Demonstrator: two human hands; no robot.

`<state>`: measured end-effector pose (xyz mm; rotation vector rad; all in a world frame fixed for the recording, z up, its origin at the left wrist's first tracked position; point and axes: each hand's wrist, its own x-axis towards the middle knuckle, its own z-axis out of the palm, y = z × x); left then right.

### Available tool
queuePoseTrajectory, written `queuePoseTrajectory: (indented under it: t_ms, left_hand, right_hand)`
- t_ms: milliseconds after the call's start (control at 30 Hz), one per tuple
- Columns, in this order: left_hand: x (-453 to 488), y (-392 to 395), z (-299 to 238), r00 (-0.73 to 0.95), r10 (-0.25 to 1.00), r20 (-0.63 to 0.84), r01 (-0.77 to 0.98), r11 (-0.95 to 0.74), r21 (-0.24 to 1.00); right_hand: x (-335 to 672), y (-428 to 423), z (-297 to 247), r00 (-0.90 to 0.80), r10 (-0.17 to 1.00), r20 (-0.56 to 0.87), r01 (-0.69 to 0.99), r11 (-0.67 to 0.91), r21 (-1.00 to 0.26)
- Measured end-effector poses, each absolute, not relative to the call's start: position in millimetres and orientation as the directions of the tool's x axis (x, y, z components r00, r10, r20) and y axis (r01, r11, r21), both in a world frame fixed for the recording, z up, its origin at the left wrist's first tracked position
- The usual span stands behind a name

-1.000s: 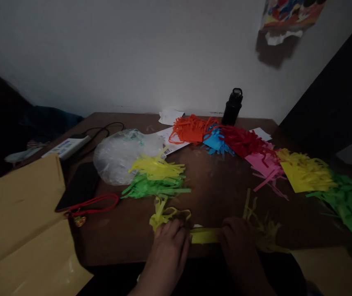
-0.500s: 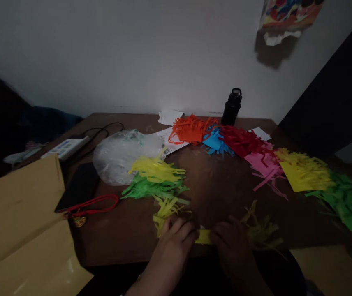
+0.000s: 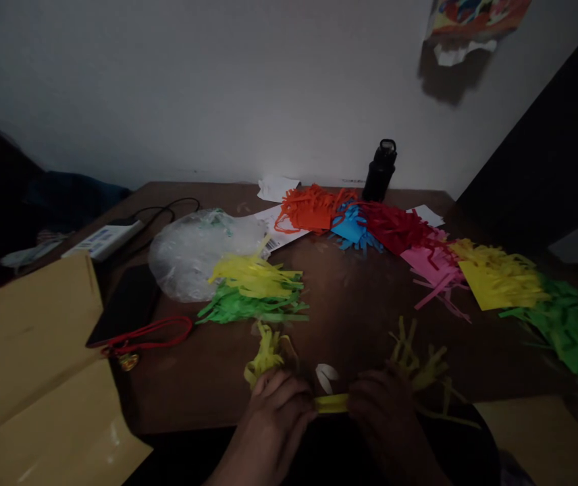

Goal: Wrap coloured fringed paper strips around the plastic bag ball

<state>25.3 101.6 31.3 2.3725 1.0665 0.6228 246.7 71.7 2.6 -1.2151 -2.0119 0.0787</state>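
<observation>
Between my two hands a yellow fringed paper (image 3: 331,403) is stretched, its middle pressed into a narrow band at the table's near edge. My left hand (image 3: 281,412) is closed on the band's left part, and my right hand (image 3: 379,398), in deeper shadow, is closed on its right part. Loose yellow strips stick out beyond both hands. A small white scrap (image 3: 326,376) lies just behind the band. Farther back sit a yellow fringed bundle (image 3: 256,275) and a green fringed bundle (image 3: 248,304), touching each other.
Fringed paper in orange (image 3: 314,210), blue (image 3: 350,226), red (image 3: 395,228), pink (image 3: 433,263), yellow (image 3: 502,277) and green (image 3: 572,331) curves along the right. A black bottle (image 3: 380,172) stands behind. Leftward are a plastic bag (image 3: 188,260), a dark phone-like slab (image 3: 125,304), a red cord (image 3: 160,333) and brown paper (image 3: 30,337).
Both hands have drawn slightly nearer the table's front edge with the yellow paper. Its middle looks narrower, and the white scrap now shows fully behind it.
</observation>
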Motion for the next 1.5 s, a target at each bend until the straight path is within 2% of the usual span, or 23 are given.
queuePoseTrajectory:
  t_ms: [200,333,400,467,567,667,800,933,1133,1367,1433,1500]
  left_hand:
    - [34,102,34,0.482,0.865,0.139,0.728,-0.483,0.486]
    - [39,104,29,0.45,0.879,0.161,0.775,-0.474,0.418]
    - [39,106,29,0.489,0.847,0.207,0.73,-0.528,0.434]
    - [38,106,32,0.569,0.78,0.26,0.629,-0.617,0.473]
    - [35,103,35,0.659,0.691,0.297,0.513,-0.702,0.494]
    - [30,97,31,0.658,0.685,0.313,0.509,-0.71,0.487]
    - [26,93,15,0.616,0.708,0.346,0.508,-0.692,0.512]
    - [27,95,15,0.586,0.752,0.301,0.538,-0.64,0.549]
    - [41,96,34,0.517,0.851,0.094,0.681,-0.475,0.557]
    - [54,100,34,0.441,0.897,0.009,0.794,-0.395,0.462]
    - [53,102,36,0.449,0.894,-0.011,0.799,-0.396,0.453]
    - [51,103,38,0.488,0.873,-0.003,0.778,-0.434,0.454]
  right_hand:
    - [240,73,7,-0.103,0.832,0.545,0.815,0.385,-0.433]
    - [238,75,5,-0.062,0.832,0.551,0.866,0.319,-0.385]
    - [238,76,4,-0.118,0.804,0.582,0.859,0.377,-0.347]
    - [239,75,3,-0.233,0.745,0.625,0.813,0.502,-0.295]
    - [242,72,4,-0.357,0.698,0.621,0.734,0.62,-0.275]
    - [245,69,2,-0.382,0.73,0.567,0.73,0.615,-0.299]
    - [246,68,-3,-0.328,0.741,0.585,0.737,0.588,-0.332]
    - [244,68,3,-0.282,0.78,0.558,0.742,0.546,-0.388]
    - [236,67,10,-0.148,0.82,0.554,0.781,0.44,-0.443]
    - [226,69,3,-0.061,0.874,0.482,0.9,0.257,-0.352]
    - [225,71,1,-0.056,0.877,0.478,0.903,0.248,-0.351]
    - [226,72,0,-0.084,0.852,0.516,0.883,0.304,-0.357]
